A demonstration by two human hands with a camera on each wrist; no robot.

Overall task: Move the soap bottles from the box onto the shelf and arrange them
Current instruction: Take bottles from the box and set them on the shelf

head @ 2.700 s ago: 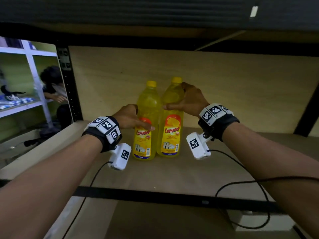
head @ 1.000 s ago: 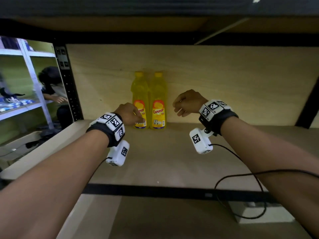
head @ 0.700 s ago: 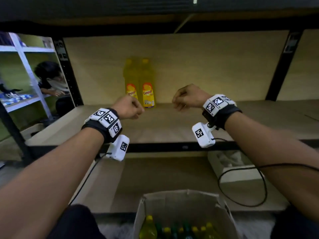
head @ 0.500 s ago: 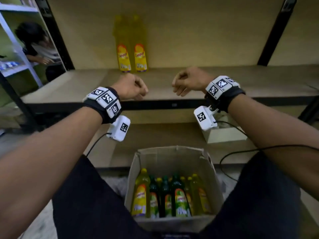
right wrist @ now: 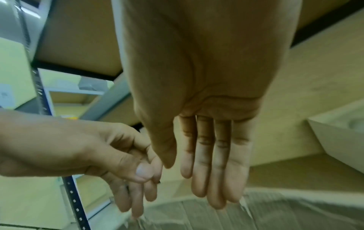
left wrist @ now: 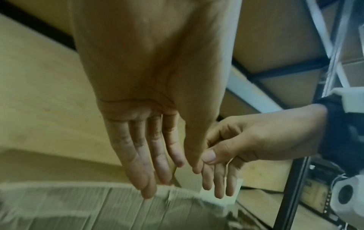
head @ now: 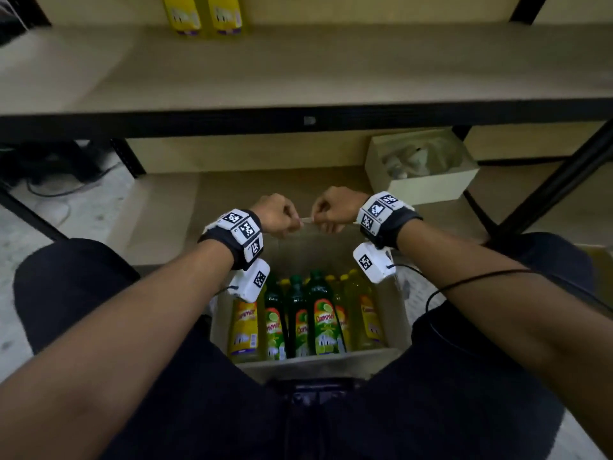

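While the left hand [head: 277, 215] and the right hand [head: 335, 209] hang side by side over the far edge of the box [head: 318, 361], neither one holds a bottle. From the head view the knuckles face up and the fingers look bent downward. The wrist views show them better: the left fingers [left wrist: 149, 155] are straight and loose and point down at the cardboard flap [left wrist: 78, 207], with their tips just at its edge. The right fingers [right wrist: 212, 163] hang in the same relaxed way over this flap. The two thumbs meet between the hands, and the left thumb lies against its own first finger. A small pale spot shows between the hands in the head view, but I cannot tell what it is.

The bottles [head: 308, 313] stand upright inside the box, packed close together below the wrists: yellow ones at both sides, dark green ones in the middle. The box sits on the floor between the person's knees, in front of the rack.

Above it is the shelf [head: 298, 68]. Two yellow bottles [head: 202, 11] stand touching each other at its back, left of centre; only their lower parts are in view. On the lower board, to the right, sits a white tray [head: 428, 187] with pale, blurred things in it.
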